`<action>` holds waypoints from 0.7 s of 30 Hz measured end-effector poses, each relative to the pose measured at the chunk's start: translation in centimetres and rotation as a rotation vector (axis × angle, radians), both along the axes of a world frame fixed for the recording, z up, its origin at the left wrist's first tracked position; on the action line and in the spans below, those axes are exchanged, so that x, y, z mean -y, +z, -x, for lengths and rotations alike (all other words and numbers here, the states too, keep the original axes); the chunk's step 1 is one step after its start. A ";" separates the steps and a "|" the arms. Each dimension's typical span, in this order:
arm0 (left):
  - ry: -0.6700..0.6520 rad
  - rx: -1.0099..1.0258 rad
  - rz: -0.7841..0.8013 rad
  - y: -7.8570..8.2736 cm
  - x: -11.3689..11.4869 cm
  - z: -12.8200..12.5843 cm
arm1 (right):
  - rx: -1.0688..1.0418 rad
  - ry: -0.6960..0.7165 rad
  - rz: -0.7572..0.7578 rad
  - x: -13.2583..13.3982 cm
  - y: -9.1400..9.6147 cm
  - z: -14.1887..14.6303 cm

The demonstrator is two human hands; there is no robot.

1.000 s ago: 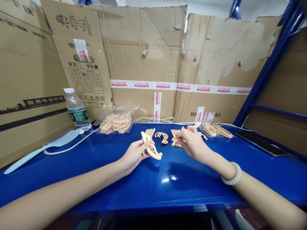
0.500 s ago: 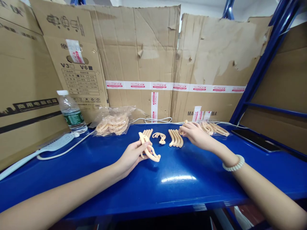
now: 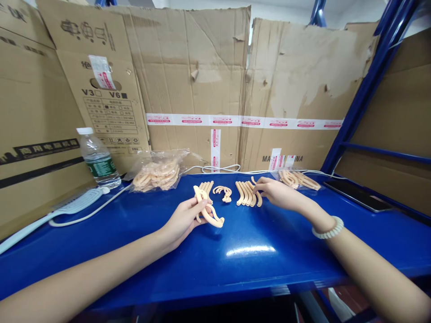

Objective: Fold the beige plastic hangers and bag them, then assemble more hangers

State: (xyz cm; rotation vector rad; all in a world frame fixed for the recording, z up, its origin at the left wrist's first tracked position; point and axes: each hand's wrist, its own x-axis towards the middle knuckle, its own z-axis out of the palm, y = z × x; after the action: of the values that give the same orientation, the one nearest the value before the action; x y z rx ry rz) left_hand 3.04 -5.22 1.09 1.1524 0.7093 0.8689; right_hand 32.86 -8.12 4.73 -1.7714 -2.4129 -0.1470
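Note:
My left hand (image 3: 188, 215) is closed around a few curved beige pieces (image 3: 212, 219), held above the blue table and crossing one another. At the right end of a row of S-curved beige strips (image 3: 245, 194), my right hand (image 3: 272, 192) pinches a similar curved strip (image 3: 259, 199) lying on the table. Its fingers hide the strip's middle. Between the hands sits a small group of C-shaped beige pieces (image 3: 222, 194). Another row of beige strips (image 3: 206, 185) lies just behind my left hand, partly covered by it.
A plastic bag of beige pieces (image 3: 156, 172) and a water bottle (image 3: 98, 159) stand back left, near a pale blue brush (image 3: 79, 202). Beige loops (image 3: 299, 179) and a dark tablet (image 3: 358, 195) lie to the right. Cardboard sheets (image 3: 195, 89) wall the back, with a white cable along them.
My right hand has lowered a curved strip to the right end of the row, where it now lies beside the others. My left hand keeps its hold, nearly still.

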 end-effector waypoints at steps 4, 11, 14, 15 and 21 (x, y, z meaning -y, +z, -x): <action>-0.003 0.000 -0.002 0.0 -0.1 0.0 | 0.001 -0.052 0.047 0.3 0.4 0.3; -0.011 0.002 -0.005 -0.1 -0.1 0.1 | 0.016 -0.095 0.055 -0.3 -0.5 0.3; -0.037 0.015 -0.021 -0.1 -0.2 0.0 | 0.021 -0.089 0.039 -0.5 -0.7 0.2; -0.042 0.018 -0.024 -0.1 -0.1 0.0 | 0.023 -0.086 0.033 -0.6 -0.7 0.2; -0.020 -0.007 -0.007 0.3 0.2 0.0 | 0.030 -0.056 0.002 -0.6 -0.7 0.0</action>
State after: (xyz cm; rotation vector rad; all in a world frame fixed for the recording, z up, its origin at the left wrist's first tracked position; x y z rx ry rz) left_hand 3.09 -5.38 1.36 1.1674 0.7000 0.8508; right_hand 32.83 -7.52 4.08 -1.8519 -2.3847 -0.1785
